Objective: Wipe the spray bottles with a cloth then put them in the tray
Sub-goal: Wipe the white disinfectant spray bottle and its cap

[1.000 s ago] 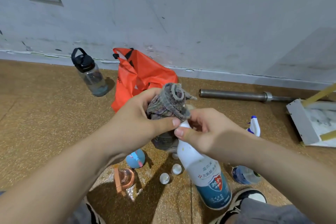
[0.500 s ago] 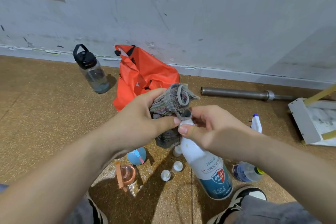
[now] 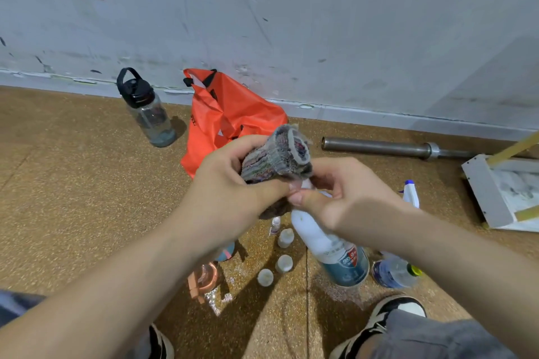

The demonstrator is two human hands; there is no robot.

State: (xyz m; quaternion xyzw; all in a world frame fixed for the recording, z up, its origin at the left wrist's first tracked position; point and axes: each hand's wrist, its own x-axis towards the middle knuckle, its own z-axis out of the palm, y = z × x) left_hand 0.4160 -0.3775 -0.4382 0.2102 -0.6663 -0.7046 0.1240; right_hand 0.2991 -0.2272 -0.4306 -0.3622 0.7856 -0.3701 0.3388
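A white spray bottle (image 3: pixel 329 245) with a blue label hangs tilted over the floor. My right hand (image 3: pixel 344 195) grips its neck, and the top of the bottle is hidden under my fingers. My left hand (image 3: pixel 230 186) holds a bunched grey striped cloth (image 3: pixel 277 154) against the bottle's top. A second spray bottle (image 3: pixel 409 194) with a white and blue trigger head shows behind my right forearm. The white tray (image 3: pixel 481 186) lies on the floor at the far right.
An orange bag (image 3: pixel 227 114) and a clear water bottle (image 3: pixel 148 116) with a black lid stand near the wall. A metal bar (image 3: pixel 388 147) lies along the wall. Small white bottles (image 3: pixel 284 264), a blue ball and a copper object sit on the floor below my hands.
The cloth and both hands stay on the bottle's top, with the cloth shifted slightly over it. The view has tilted a little.
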